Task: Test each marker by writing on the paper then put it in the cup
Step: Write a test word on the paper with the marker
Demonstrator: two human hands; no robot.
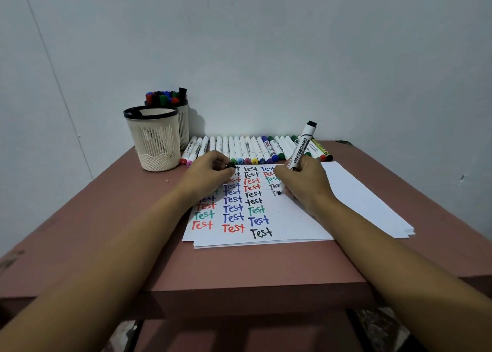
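Note:
My right hand (303, 184) grips a black whiteboard marker (303, 146), tip down on the white paper (292, 218), at a half-written black word in the third column. The paper carries several columns of "Test" in red, blue, green and black. My left hand (210, 172) rests on the paper's upper left and pinches a small black marker cap (231, 165). A cream mesh cup (153, 138) with a black rim stands at the back left. Behind it a second cup (182, 117) holds several capped markers.
A row of several white-bodied markers (250, 150) lies along the table's far edge, against the wall. The paper is a small stack near the middle of the brown table (106, 218). The table's front edge is close to me.

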